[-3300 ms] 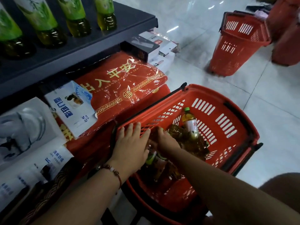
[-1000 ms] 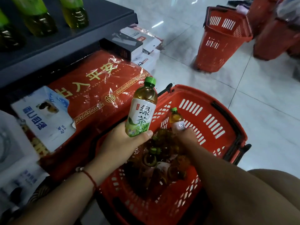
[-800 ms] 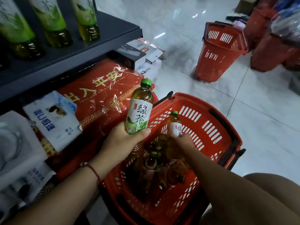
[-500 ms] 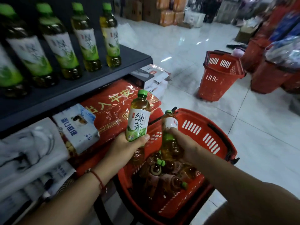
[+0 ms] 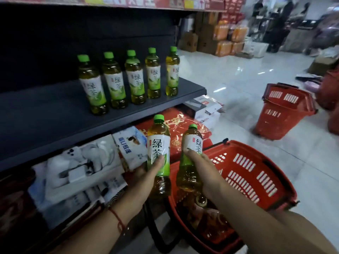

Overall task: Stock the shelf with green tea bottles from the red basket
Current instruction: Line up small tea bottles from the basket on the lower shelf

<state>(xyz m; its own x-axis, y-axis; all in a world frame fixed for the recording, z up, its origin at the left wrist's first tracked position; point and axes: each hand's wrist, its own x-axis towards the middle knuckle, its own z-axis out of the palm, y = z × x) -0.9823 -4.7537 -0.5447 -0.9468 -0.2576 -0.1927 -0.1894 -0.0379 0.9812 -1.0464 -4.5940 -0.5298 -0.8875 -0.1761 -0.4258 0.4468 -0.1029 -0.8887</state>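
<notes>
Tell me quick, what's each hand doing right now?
Left hand: closed around an upright green tea bottle.
Right hand: closed around a second tea bottle, tilted slightly, above the red basket.

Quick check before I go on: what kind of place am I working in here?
Most likely a retail shop or supermarket aisle: a dark display shelf with green tea bottles lined up, red shopping baskets on the tiled floor, stacked cartons behind.

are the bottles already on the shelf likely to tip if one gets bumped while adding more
Probably. The shelf bottles are tall and narrow, so a knock near the cap could topple one. They stand close together, so neighbours might follow. They look full, which likely steadies them somewhat.
</notes>
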